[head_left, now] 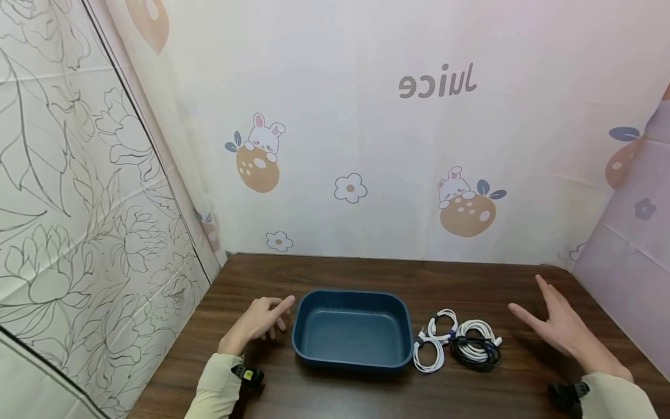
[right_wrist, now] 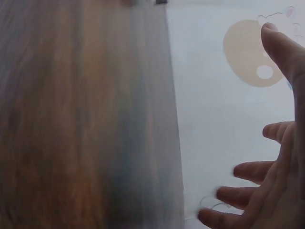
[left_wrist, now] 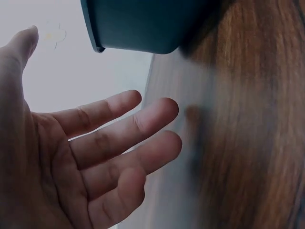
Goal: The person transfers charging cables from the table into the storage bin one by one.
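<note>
A dark blue rectangular tray [head_left: 352, 364] stands in the middle of the wooden table. Just left of it hovers my left hand [head_left: 260, 319], fingers loosely bent and holding nothing; the left wrist view shows the palm [left_wrist: 52, 162] with the tray's side [left_wrist: 138, 24] above the fingers. To the right of the tray lie coiled cables: a white cable in two loops [head_left: 430, 355], a thicker white coil [head_left: 477, 333] and a black coil [head_left: 476, 362] overlapping it. Farther right my right hand [head_left: 562, 326] is raised with fingers spread and thumb apart, touching nothing; the right wrist view shows its fingers [right_wrist: 252, 171].
The brown wooden table [head_left: 324, 401] ends at a white printed curtain [head_left: 356, 134] behind it. A floral-patterned sheet [head_left: 94, 233] hangs along the left side, and a pale curtain [head_left: 635, 256] borders the right. Dark wrist cameras sit at both cuffs.
</note>
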`<state>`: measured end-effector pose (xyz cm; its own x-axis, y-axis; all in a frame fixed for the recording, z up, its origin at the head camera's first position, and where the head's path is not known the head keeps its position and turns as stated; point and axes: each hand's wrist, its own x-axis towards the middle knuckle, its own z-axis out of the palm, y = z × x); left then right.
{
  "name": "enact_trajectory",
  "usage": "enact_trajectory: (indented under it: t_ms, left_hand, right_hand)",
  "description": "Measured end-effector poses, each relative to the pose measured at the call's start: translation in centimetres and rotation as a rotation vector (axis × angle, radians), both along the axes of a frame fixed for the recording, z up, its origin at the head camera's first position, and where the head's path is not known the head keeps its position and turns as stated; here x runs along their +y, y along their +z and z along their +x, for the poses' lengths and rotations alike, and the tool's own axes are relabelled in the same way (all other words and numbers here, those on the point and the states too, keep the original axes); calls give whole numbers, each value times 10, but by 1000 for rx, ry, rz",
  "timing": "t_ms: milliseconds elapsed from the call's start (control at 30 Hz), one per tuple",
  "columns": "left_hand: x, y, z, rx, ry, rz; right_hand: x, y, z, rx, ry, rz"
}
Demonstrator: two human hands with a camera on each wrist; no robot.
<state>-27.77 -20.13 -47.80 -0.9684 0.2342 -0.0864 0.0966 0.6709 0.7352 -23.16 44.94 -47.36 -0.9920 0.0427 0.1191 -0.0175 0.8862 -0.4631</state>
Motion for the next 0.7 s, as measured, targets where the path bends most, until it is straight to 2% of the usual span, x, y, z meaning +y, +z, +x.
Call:
enact_trajectory:
  t_ms: [233,467,700]
  left_hand:
    - [2,-4,-5,-46,19,43]
    - [2,-5,-5,-91,6,52]
    - [1,-3,-5,-212,-23,167]
  right_hand:
    - [-5,4,-2,-45,8,-15]
    - [-11,5,-4,-72,10,-23]
    - [-12,6,-5,-64,14,-39]
